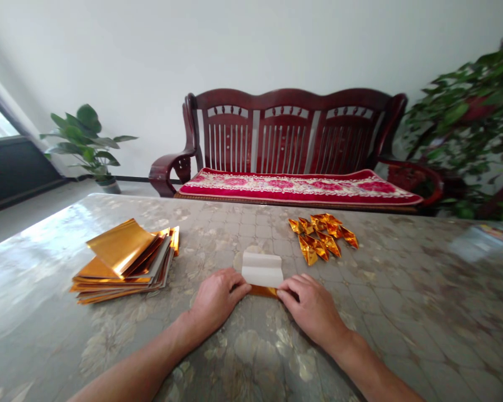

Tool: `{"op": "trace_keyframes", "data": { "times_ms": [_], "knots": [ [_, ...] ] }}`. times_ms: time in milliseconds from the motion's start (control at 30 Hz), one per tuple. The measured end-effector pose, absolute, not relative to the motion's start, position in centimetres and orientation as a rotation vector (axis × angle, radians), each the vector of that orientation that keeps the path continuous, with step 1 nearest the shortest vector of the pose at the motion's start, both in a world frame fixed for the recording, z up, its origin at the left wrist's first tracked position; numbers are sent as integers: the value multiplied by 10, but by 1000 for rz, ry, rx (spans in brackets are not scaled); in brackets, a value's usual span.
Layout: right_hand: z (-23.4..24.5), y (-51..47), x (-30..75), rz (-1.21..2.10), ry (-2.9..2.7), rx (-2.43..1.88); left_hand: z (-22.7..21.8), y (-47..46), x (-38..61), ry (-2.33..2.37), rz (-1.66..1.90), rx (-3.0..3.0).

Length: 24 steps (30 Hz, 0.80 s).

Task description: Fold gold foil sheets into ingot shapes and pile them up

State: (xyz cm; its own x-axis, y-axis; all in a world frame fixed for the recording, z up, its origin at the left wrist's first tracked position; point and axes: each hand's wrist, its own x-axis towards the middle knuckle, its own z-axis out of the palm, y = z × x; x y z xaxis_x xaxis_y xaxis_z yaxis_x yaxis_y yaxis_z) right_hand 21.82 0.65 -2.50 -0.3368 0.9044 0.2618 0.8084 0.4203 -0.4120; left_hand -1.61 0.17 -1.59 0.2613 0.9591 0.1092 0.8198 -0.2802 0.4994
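Your left hand (pixel 216 298) and right hand (pixel 310 307) rest on the table (pixel 402 290), close together at its near edge, each in a narrow grip on opposite ends of a foil sheet (pixel 262 273). The sheet lies folded in front of you, its pale back facing up and a strip of gold showing along the edge nearest your hands. Your thumbs are hidden, so you can't see exactly how they sit. To the left of your hands is a loose stack of gold sheets (pixel 123 262), well apart from them. Ahead and to the right, just beyond the foil sheet, lies a small pile of folded gold pieces (pixel 321 237). Past the table stands a dark red wooden bench (pixel 285 128) with a red floral cushion (pixel 297 187), between a potted plant (pixel 86 142) and a leafy plant (pixel 465 111).
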Motion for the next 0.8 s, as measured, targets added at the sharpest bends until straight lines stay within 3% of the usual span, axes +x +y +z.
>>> {"op": "trace_keyframes", "data": {
  "times_ms": [800],
  "knots": [
    [-25,13,217,205,-2273,-1509,-12,-1,-17,1736,520,2171]
  ]
}}
